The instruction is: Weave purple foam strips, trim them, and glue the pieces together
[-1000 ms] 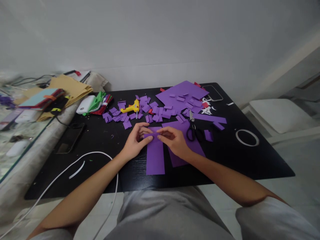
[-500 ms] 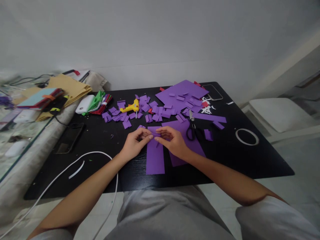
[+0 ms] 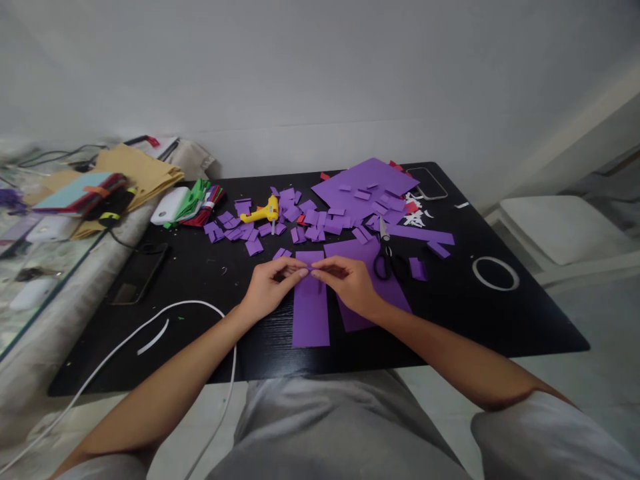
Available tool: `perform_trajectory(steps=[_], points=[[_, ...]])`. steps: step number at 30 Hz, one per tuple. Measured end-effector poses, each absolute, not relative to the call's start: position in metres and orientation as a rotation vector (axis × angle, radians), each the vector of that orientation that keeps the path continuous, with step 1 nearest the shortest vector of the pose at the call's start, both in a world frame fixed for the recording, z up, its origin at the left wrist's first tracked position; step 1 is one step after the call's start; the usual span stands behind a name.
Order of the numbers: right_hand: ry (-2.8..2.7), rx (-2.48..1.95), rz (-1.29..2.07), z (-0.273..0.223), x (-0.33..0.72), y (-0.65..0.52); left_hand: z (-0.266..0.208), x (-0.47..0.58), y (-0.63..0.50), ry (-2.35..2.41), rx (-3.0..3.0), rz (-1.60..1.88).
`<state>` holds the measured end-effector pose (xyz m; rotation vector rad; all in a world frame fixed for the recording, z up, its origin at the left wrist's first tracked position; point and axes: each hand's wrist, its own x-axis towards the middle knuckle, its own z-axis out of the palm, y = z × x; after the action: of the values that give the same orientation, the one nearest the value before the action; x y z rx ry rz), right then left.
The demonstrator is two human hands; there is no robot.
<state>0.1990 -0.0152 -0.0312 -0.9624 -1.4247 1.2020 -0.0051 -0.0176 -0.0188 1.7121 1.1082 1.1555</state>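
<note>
My left hand [image 3: 273, 283] and my right hand [image 3: 350, 283] meet over a purple paper strip [image 3: 311, 320] that lies on the black table. Both are closed, thumbs and forefingers pinching a small piece of purple paper [image 3: 310, 269] between them. Most of that piece is hidden by the fingers. Under my right hand and forearm lies a larger purple sheet [image 3: 357, 319]. Black-handled scissors [image 3: 384, 253] rest on its right edge. Beyond my hands are many small folded purple papers [image 3: 315, 230], with a yellow glue gun [image 3: 263, 212] among them.
A big purple sheet [image 3: 367, 180] and white scraps [image 3: 415, 212] lie at the back right. On the right is a tape ring [image 3: 495, 274]. A dark phone [image 3: 137, 275] and a white cable [image 3: 193, 304] are on the left. Bundled green paper [image 3: 197, 200] sits at the back left.
My fingertips have drawn closer together on the small purple paper, which shows less and lies flatter. My right hand has turned slightly. Other things stay put.
</note>
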Motion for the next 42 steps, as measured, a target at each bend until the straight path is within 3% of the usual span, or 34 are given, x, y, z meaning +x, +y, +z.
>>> perform_trajectory(steps=[32,42], points=[[-1.551,-0.984,1.154,-0.0286,0.198,-0.0163,-0.0204,-0.0038,-0.0185,1.119,1.718,1.153],[-1.416,-0.983,1.321,-0.0358,0.1948,-0.0141,-0.0132,-0.0029,-0.0191,1.146,1.613,1.171]])
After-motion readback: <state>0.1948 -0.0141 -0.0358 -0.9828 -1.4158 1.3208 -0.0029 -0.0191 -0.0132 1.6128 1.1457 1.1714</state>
